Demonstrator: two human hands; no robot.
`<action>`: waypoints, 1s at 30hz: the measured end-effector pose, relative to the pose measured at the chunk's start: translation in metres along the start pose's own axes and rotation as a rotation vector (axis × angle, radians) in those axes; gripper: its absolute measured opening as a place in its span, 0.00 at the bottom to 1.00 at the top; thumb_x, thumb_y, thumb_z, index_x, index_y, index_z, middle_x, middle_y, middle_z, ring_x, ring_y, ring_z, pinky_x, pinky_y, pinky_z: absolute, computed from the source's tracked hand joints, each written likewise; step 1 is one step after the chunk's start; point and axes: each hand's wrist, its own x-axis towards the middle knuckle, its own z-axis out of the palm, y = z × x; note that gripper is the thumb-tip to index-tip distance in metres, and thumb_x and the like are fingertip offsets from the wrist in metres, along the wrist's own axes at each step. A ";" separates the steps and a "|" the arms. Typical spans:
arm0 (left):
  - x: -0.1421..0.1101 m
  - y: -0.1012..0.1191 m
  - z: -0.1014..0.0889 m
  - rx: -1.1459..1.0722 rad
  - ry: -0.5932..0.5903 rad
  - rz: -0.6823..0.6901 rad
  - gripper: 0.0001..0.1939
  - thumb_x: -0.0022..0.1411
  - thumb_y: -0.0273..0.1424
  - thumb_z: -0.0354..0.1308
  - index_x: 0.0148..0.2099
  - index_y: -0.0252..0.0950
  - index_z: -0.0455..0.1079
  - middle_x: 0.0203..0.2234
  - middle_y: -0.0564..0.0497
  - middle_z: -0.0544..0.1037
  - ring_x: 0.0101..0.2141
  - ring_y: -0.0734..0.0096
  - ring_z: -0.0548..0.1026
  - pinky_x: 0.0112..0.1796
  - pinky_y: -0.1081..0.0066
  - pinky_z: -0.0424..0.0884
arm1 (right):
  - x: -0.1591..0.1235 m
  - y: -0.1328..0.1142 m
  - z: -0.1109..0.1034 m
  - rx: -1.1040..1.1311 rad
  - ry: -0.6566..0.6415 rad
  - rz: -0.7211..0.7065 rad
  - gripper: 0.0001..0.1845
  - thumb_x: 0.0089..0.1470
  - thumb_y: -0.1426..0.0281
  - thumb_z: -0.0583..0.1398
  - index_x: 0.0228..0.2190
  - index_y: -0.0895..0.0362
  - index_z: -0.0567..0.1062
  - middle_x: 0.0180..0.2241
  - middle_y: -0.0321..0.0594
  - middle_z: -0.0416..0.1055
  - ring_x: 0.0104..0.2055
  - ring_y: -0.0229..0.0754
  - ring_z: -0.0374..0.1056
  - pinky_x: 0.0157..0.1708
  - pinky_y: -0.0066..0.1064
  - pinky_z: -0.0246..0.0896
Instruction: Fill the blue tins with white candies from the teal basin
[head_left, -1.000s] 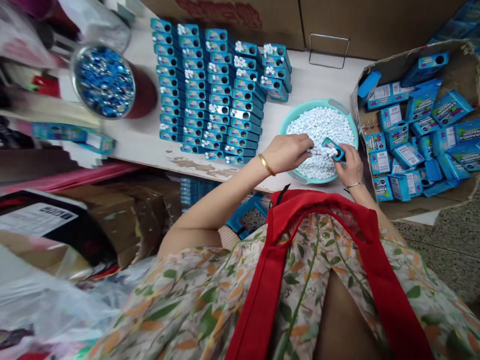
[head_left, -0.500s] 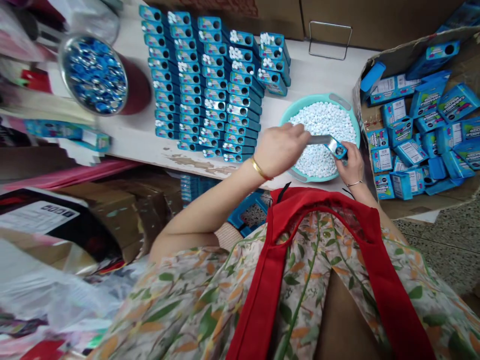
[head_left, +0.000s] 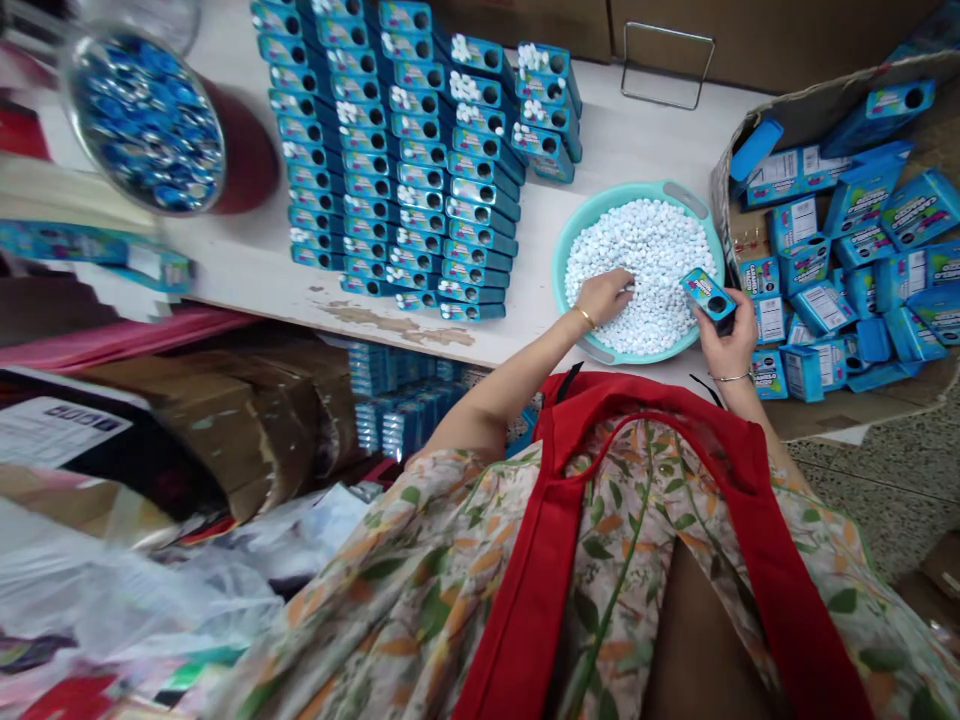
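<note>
A turquoise bowl (head_left: 559,262) full of small white candies (head_left: 652,240) stands on the table. My left hand (head_left: 606,297) is curled shut at the candies, inside the bowl's left half. The metal scoop it held half a second ago is hidden now, seemingly sunk among the candies under the fingers. Over the bowl's right rim, my right hand (head_left: 729,335) grips a small blue candy box (head_left: 709,292) between thumb and fingers. The box is tilted, its printed end with a dark round hole facing up.
Rows of blue boxes (head_left: 424,155) stand left of the bowl, some with white candies on top. A pot (head_left: 251,150) of blue-wrapped pieces is farther left. An open carton (head_left: 739,130) of blue boxes adjoins the bowl's right. A wire stand (head_left: 660,102) lies behind.
My left hand has moved from the box, where it held the scoop to the opening, down into the candies. My right hand has shifted slightly right and turned the box.
</note>
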 end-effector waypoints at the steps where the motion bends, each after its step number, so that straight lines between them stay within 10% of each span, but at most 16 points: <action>1: -0.004 -0.005 -0.002 -0.039 -0.004 0.015 0.17 0.77 0.32 0.54 0.63 0.35 0.73 0.59 0.39 0.81 0.56 0.56 0.79 0.57 0.63 0.70 | 0.000 0.001 0.000 0.007 -0.008 0.014 0.33 0.63 0.43 0.64 0.56 0.53 0.72 0.51 0.49 0.77 0.54 0.57 0.76 0.56 0.55 0.77; 9: -0.061 -0.025 -0.061 -0.099 0.101 0.235 0.17 0.75 0.39 0.57 0.59 0.36 0.75 0.49 0.41 0.83 0.45 0.61 0.80 0.48 0.65 0.74 | 0.001 0.000 0.006 -0.031 -0.016 -0.029 0.31 0.65 0.43 0.63 0.56 0.53 0.73 0.50 0.51 0.79 0.54 0.59 0.77 0.56 0.57 0.78; 18: -0.093 0.053 -0.138 0.360 0.052 0.329 0.15 0.76 0.34 0.54 0.57 0.38 0.78 0.48 0.40 0.83 0.48 0.53 0.81 0.44 0.61 0.75 | 0.001 -0.010 0.035 -0.050 -0.186 -0.201 0.24 0.68 0.57 0.58 0.60 0.53 0.73 0.56 0.55 0.80 0.61 0.59 0.77 0.64 0.58 0.76; 25: -0.110 0.109 -0.146 0.516 0.037 0.346 0.21 0.78 0.24 0.44 0.51 0.35 0.80 0.42 0.38 0.81 0.45 0.54 0.81 0.42 0.60 0.75 | -0.001 -0.010 0.041 -0.031 -0.221 -0.221 0.26 0.66 0.63 0.57 0.62 0.54 0.72 0.59 0.56 0.79 0.63 0.60 0.75 0.66 0.61 0.74; 30: -0.101 0.066 -0.137 0.426 0.179 0.316 0.18 0.81 0.33 0.45 0.54 0.40 0.78 0.43 0.40 0.80 0.47 0.50 0.78 0.44 0.55 0.76 | -0.003 -0.007 0.037 0.003 -0.209 -0.181 0.25 0.69 0.55 0.58 0.61 0.53 0.72 0.57 0.55 0.79 0.62 0.60 0.76 0.64 0.60 0.75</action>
